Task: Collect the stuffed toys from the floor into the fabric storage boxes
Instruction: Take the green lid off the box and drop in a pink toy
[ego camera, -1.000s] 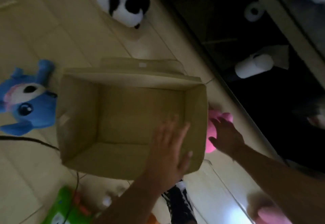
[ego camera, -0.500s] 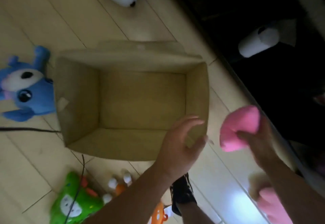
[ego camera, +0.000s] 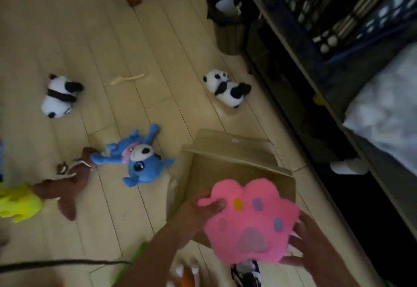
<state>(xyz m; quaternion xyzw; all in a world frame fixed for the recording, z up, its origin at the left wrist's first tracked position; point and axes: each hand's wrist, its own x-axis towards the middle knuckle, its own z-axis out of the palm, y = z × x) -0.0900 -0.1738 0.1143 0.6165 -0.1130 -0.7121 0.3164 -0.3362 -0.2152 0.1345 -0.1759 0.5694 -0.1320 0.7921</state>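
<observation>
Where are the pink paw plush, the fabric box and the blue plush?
pink paw plush [ego camera: 250,221], head view, middle of its face
fabric box [ego camera: 234,151], head view, far wall
blue plush [ego camera: 144,165], head view, head

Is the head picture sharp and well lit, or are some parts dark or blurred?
Head view: dim overall; the area under the bed is almost black; the pink paw toy and both hands, left hand and right hand, look softly blurred; the floorboards splay apart, suggesting wide-angle distortion.

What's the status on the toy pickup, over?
Left hand and right hand both grip pink paw plush, held over fabric box. Nothing blocking the box opening.
</observation>
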